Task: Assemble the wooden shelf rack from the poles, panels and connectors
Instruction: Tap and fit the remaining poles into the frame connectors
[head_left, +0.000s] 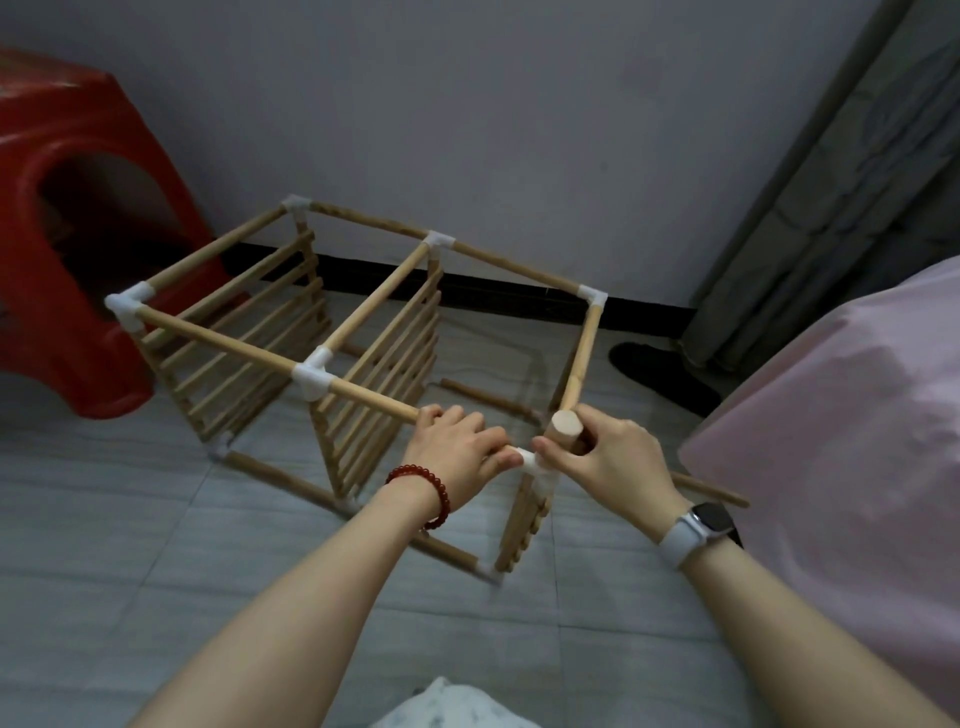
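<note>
The wooden rack lies on its side on the grey tiled floor, its poles joined by white plastic connectors and slatted panels between them. My left hand grips the near end of the front top pole where it meets a white corner connector. My right hand grips the free end of the right-hand pole, whose round cut end sticks up just above that connector. A short slatted panel hangs below the connector.
A red plastic stool stands at the left, touching the rack's far corner. A loose pole lies on the floor at the right beside a pink-covered bed. A dark slipper and a grey curtain are behind.
</note>
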